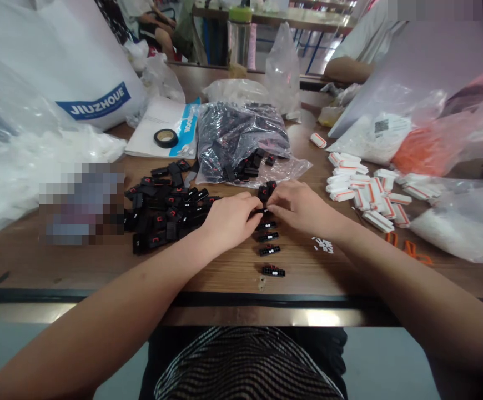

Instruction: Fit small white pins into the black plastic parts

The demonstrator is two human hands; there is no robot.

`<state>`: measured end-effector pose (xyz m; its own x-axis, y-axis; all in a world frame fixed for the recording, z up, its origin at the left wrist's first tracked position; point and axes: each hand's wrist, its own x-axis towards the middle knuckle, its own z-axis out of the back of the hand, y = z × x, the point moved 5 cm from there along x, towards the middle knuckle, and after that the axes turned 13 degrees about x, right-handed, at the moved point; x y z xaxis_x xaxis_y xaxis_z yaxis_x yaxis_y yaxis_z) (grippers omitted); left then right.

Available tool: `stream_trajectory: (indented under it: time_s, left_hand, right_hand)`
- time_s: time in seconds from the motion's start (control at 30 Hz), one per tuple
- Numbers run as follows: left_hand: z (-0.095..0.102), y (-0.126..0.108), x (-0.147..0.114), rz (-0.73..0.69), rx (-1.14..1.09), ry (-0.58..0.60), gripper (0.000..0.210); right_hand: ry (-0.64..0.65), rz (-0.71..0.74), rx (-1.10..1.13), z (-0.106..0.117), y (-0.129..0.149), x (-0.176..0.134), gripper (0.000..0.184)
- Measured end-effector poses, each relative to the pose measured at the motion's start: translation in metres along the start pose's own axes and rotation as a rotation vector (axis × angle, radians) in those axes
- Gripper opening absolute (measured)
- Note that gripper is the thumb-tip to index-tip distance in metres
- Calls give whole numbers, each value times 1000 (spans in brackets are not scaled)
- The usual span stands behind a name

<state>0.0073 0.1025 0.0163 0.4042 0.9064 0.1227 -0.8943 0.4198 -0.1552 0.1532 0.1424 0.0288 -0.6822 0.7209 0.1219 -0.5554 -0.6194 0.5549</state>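
My left hand [234,218] is closed at the left end of a black connector housing [261,211] low over the table, most of it hidden by the fingers. From the other side, my right hand [300,206] pinches at its right end; whatever is between those fingertips is too small to make out. Just beyond the fingertips stand black housings [267,190] with red parts. Toward me runs a column of several black connector housings, the nearest [273,271] showing white dots on its face. Small white pieces [323,245] lie to the right, below my right forearm.
Loose black housings [162,214] are heaped at left, and a clear bag [243,139] of more stands behind. White-and-orange parts [364,189] and orange clips [412,250] lie at right. Black tape [165,138] rests on papers [150,128]. A bottle [239,44] stands at back.
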Motion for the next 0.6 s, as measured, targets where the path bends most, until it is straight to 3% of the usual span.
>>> stream_trajectory:
  time_s: [0.6]
  left_hand:
    - [2,-2,0,3,48,8,20]
  right_hand:
    - [103,151,-426,-2,34,0,25]
